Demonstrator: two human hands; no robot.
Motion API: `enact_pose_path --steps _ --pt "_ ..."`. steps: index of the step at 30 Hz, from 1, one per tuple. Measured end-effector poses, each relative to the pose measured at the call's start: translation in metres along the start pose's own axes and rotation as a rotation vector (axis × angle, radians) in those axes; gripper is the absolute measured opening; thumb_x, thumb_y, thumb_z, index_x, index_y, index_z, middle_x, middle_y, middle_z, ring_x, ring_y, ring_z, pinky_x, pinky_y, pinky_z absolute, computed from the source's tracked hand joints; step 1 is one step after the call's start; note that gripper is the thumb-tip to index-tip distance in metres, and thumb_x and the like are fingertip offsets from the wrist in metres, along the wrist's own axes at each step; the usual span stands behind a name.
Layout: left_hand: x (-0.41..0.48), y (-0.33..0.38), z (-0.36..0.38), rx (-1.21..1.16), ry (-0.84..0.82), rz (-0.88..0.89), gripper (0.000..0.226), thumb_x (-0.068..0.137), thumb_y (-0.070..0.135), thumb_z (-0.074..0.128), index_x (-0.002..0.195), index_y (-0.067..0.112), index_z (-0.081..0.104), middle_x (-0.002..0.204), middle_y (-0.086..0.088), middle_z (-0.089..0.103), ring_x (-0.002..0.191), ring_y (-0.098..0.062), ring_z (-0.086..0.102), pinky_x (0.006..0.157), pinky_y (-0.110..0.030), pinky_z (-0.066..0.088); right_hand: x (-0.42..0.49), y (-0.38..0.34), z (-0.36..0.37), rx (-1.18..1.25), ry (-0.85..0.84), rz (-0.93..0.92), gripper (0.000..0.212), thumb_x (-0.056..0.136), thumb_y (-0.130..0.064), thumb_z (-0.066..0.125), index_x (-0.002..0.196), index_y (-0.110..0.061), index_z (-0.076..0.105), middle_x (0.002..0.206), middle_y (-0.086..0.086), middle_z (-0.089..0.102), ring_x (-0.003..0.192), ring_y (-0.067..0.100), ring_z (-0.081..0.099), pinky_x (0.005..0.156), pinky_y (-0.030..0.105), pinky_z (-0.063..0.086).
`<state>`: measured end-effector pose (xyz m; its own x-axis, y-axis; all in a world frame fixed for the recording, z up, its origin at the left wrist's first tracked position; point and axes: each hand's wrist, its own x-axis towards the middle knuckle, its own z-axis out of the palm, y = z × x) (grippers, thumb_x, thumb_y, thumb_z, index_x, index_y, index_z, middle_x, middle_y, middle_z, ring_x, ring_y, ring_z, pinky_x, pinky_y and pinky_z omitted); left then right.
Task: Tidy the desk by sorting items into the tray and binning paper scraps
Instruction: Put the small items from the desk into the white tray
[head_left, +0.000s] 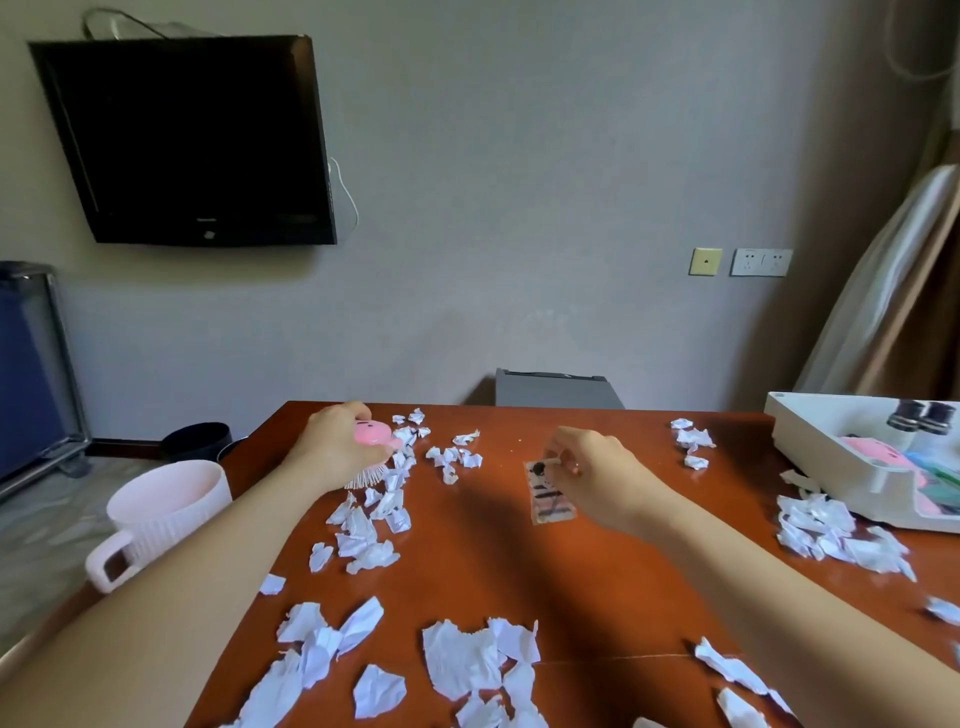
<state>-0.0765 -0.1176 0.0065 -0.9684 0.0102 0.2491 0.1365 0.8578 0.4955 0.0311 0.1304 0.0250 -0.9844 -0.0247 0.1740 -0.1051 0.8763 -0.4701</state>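
Paper scraps (371, 525): still all over the desk (597, 571). Main clusters at 6 o'clock near the front edge, a trail running from centre toward 11 o'clock, a pile at 3 o'clock against the tray (821, 441), a few at 1 o'clock. None visibly binned yet.

Tray sits at 3 o'clock at the desk's right edge; already holds a pink item, greenish items and two dark cylinders, so sorting looks partly done. Scrap clearing judged barely begun.

Left hand (337, 447), at 11 o'clock, is closed around a pink brush (371, 434) with white bristles, bristles down at the top of the scrap trail.

Right hand (592, 467), near centre, fingers pinched on a small clear packet (550, 493) with dark contents; whether lifted or flat, cannot tell.

Pink bin (171, 514) stands off the desk at 9 o'clock, just beside the left forearm.
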Motion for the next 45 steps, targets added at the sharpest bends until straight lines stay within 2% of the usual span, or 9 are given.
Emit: enact_pose_path --steps 9,13,19,22,24,29,36,41,45 --pt "-0.076 0.095 -0.026 -0.155 -0.047 0.310 0.041 0.076 0.035 0.076 0.108 0.023 0.054 0.104 0.002 0.057 0.089 -0.016 0.055 0.068 -0.022 0.046 -0.062 0.022 -0.074 -0.046 0.143 0.078 0.022 0.095 -0.011 0.042 0.113 -0.013 0.055 0.113 0.008 0.064 0.095 0.024 0.062 0.070 0.031 0.051" --pt "-0.104 0.133 -0.014 -0.192 -0.134 0.471 0.036 0.077 0.043 0.072 0.105 0.033 0.053 0.105 0.007 0.058 0.092 -0.013 0.056 0.074 -0.022 0.050 -0.090 0.048 -0.099 -0.074 0.207 0.133 0.025 0.093 -0.012 0.041 0.113 -0.016 0.056 0.114 0.007 0.065 0.099 0.028 0.061 0.080 0.040 0.054" --pt "-0.111 0.154 -0.010 -0.150 -0.170 0.614 0.028 0.083 0.050 0.062 0.104 0.034 0.052 0.107 0.012 0.055 0.094 -0.008 0.052 0.075 -0.024 0.047 -0.097 0.056 -0.109 -0.111 0.233 0.154 0.026 0.093 -0.013 0.041 0.113 -0.016 0.057 0.113 0.011 0.066 0.098 0.030 0.062 0.068 0.034 0.052" --pt "-0.122 0.193 0.002 -0.146 -0.219 0.701 0.025 0.085 0.052 0.056 0.101 0.035 0.049 0.104 0.012 0.054 0.092 -0.009 0.053 0.071 -0.024 0.045 -0.119 0.083 -0.131 -0.138 0.267 0.189 0.026 0.094 -0.011 0.039 0.113 -0.013 0.056 0.113 0.012 0.064 0.084 0.023 0.057 0.050 0.021 0.037" --pt "-0.128 0.219 0.011 -0.144 -0.228 0.744 0.027 0.085 0.055 0.053 0.102 0.034 0.049 0.102 0.012 0.055 0.090 -0.010 0.054 0.073 -0.030 0.049 -0.133 0.097 -0.145 -0.134 0.292 0.206 0.025 0.095 -0.010 0.040 0.113 -0.013 0.056 0.114 0.011 0.064 0.083 0.021 0.056 0.056 0.024 0.044" --pt "-0.136 0.282 0.037 -0.140 -0.249 0.843 0.032 0.090 0.048 0.049 0.115 0.029 0.052 0.111 0.008 0.055 0.098 -0.012 0.051 0.084 -0.032 0.048 -0.159 0.139 -0.174 -0.140 0.353 0.298 0.023 0.096 -0.011 0.043 0.114 -0.012 0.057 0.117 0.009 0.064 0.101 0.024 0.063 0.075 0.032 0.056" --pt "-0.135 0.368 0.088 -0.128 -0.287 0.936 0.031 0.093 0.028 0.046 0.122 0.018 0.049 0.121 -0.004 0.051 0.108 -0.017 0.044 0.091 -0.031 0.040 -0.177 0.213 -0.206 -0.151 0.409 0.418 0.018 0.094 -0.010 0.040 0.101 -0.016 0.056 0.105 0.004 0.062 0.082 0.015 0.054 0.049 0.015 0.036" --pt "-0.129 0.426 0.125 -0.177 -0.319 0.940 0.040 0.085 0.011 0.053 0.124 0.019 0.050 0.124 -0.004 0.048 0.112 -0.019 0.044 0.087 -0.029 0.041 -0.182 0.260 -0.221 -0.117 0.448 0.470 0.017 0.094 -0.009 0.045 0.105 -0.014 0.058 0.091 0.002 0.060 0.073 0.017 0.059 0.050 0.016 0.042" --pt "-0.118 0.471 0.159 -0.229 -0.328 0.924 0.038 0.082 0.005 0.056 0.119 0.016 0.054 0.122 -0.007 0.048 0.109 -0.025 0.049 0.084 -0.029 0.041 -0.175 0.294 -0.227 -0.115 0.460 0.496 0.017 0.095 -0.008 0.047 0.107 -0.015 0.058 0.097 0.003 0.060 0.077 0.013 0.058 0.046 0.010 0.039"
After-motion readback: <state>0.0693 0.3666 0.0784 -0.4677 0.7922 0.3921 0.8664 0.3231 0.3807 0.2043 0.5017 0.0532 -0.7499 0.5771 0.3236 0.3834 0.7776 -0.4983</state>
